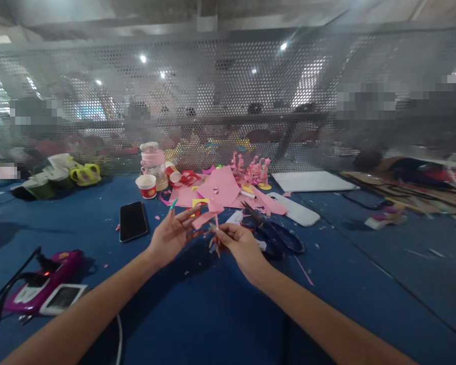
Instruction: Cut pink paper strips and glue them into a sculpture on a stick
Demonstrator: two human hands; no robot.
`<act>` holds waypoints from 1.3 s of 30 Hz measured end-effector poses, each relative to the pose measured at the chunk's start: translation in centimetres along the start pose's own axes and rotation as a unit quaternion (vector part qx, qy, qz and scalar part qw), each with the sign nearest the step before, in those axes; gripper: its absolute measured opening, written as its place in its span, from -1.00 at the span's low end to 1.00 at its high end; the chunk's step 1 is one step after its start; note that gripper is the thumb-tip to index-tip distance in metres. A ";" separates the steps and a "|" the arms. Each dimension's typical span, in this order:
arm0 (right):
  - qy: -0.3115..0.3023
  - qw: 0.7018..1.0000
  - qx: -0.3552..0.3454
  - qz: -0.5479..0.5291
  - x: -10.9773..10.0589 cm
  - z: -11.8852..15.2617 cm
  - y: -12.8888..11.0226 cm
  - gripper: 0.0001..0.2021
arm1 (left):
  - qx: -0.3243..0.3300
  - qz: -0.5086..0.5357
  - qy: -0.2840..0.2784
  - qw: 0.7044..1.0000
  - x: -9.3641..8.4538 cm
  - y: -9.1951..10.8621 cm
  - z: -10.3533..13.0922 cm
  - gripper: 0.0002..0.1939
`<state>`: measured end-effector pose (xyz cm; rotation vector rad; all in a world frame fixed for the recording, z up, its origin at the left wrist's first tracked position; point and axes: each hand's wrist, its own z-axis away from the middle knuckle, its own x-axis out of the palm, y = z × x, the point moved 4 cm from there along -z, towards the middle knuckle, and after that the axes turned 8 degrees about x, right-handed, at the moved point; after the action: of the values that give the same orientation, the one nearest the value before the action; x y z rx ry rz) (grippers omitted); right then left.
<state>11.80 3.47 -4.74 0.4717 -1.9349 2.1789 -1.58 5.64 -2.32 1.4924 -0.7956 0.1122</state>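
My left hand (172, 235) is palm up with its fingers spread, beside a small pink paper piece (215, 205). My right hand (235, 243) pinches the thin pink stem of that piece between thumb and fingers. Behind both hands lies a pile of pink paper sheets (222, 185) with yellow and red scraps. Dark-handled scissors (285, 238) rest partly open just right of my right hand. Small pink curled paper figures (255, 170) stand behind the pile.
A black phone (133, 221), a paper cup (146, 186) and a pink-lidded bottle (153, 167) stand left of the pile. A purple power strip (49, 279) is nearer left. A white case (298, 210) and a white board (313, 181) lie right.
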 end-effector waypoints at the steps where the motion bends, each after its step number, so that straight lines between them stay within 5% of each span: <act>1: 0.001 1.000 0.001 -0.013 -0.1 0.0 0.1 -0.69 | -0.011 0.005 -0.018 1.000 0.1 0.0 0.0 -0.45; 4: -0.001 0.999 0.002 -0.033 -0.2 -0.1 0.3 -0.70 | -0.001 -0.029 -0.030 0.999 0.3 -0.2 0.1 -0.52; 10: -0.041 0.999 -0.002 0.018 0.6 0.2 0.3 -0.72 | 0.039 -0.094 0.055 0.993 -0.1 -0.9 0.1 -0.53; 16: -0.062 0.997 0.020 0.032 1.3 0.8 0.6 -0.71 | 0.083 -0.103 0.074 0.988 -0.2 -0.8 -0.2 -0.50; 24: -0.089 0.995 0.025 0.031 1.6 1.0 0.6 -0.75 | -0.031 -0.091 0.052 0.994 0.0 -1.5 0.0 -0.55; 39: -0.088 0.995 0.020 0.029 1.4 1.1 0.5 -0.76 | -0.042 -0.119 0.066 0.990 -0.2 -0.9 -0.2 -0.59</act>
<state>10.44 2.21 -4.54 0.6426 -2.0193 2.2855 -1.16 5.76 -3.14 1.4727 -0.5061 -0.0029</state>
